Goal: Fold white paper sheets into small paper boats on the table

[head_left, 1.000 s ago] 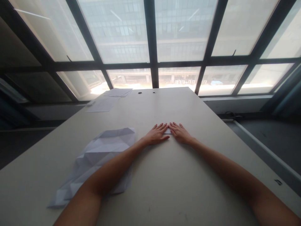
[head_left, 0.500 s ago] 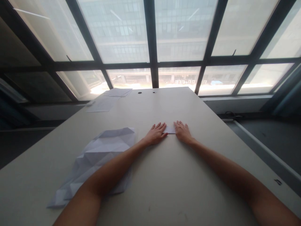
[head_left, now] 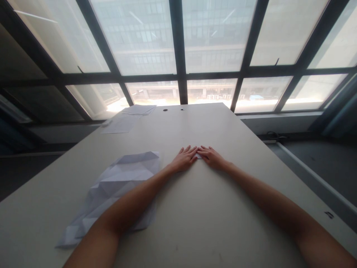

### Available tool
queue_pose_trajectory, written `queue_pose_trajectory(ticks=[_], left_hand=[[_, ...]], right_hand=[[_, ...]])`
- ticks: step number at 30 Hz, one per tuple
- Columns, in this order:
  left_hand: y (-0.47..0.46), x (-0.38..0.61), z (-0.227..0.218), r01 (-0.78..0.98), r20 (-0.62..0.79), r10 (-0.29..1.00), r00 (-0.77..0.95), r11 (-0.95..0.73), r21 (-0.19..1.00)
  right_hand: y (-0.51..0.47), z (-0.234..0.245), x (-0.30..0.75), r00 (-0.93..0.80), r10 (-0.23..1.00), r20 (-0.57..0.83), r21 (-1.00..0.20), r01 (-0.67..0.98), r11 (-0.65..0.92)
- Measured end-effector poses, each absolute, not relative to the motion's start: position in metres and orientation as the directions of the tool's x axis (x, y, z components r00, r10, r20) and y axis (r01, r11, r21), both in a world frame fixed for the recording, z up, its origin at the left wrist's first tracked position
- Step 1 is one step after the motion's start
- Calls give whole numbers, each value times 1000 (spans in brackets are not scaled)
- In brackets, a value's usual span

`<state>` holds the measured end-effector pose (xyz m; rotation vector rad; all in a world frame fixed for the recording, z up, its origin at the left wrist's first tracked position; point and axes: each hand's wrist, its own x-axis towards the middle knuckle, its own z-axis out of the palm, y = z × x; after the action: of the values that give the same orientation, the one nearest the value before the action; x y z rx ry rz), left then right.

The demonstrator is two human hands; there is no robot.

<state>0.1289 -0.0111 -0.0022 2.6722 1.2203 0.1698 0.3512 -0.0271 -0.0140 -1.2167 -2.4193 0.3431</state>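
Both hands are down at the centre of the frame: the left hand flat, fingers spread, the right hand angled in from the right, its fingertips right up against the left's. Neither is closed around anything, though whether a thumb pins an edge underneath, I can't tell. And there's the small white paper, just a sliver showing between them! It lies right of the left hand, left of the right, with both at its sides and neither clearly nearer. Its near edge runs across the frame; its long axis is covered. Out to the lower left, a big creased sheet sprawls partly behind the left forearm. Farther up the white table, flat sheets lie upper left, below the windows.
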Motion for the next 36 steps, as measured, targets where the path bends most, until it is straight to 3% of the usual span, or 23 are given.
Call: queue_pose_trajectory(ticks=[13,23,29,36], left_hand=[[-6,125,-7,736,82,785,613,-607,300],[-8,127,-3,747,95,783,614,-616,251],[-15,129,4,699,45,717,696,-690,187],[-13,129,2,721,55,744,666,-661,208]], right_hand=[[-28,-14,348,-517,820,246,-348,742,573],[-33,-6,348,-510,828,232,-354,749,560],[-28,-11,348,-485,833,266,-352,756,552],[-30,-12,350,-440,842,312,-320,786,529]])
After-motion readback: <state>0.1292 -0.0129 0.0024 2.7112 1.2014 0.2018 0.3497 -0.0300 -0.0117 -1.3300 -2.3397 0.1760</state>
